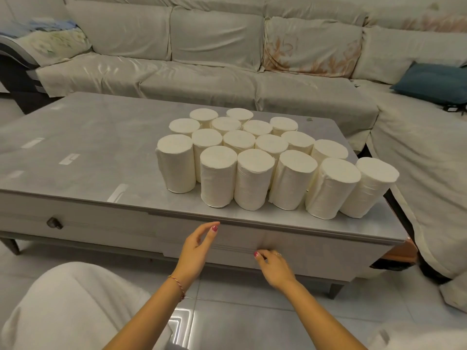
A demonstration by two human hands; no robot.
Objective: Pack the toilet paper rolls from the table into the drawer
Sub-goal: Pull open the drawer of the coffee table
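Observation:
Several cream toilet paper rolls point(252, 157) stand upright in a tight cluster on the right half of the grey coffee table point(88, 152). Below the tabletop, the right drawer front point(328, 251) is closed. My right hand point(274, 267) rests against that drawer front with its fingers curled where a knob would be; the knob itself is hidden. My left hand point(195, 248) hovers just under the table's front edge, fingers apart, holding nothing.
A second closed drawer with a dark round knob point(54, 223) is at the left. A covered L-shaped sofa point(214, 59) wraps behind and to the right of the table, with a blue cushion point(429, 82). My knees in white trousers point(70, 306) are at lower left.

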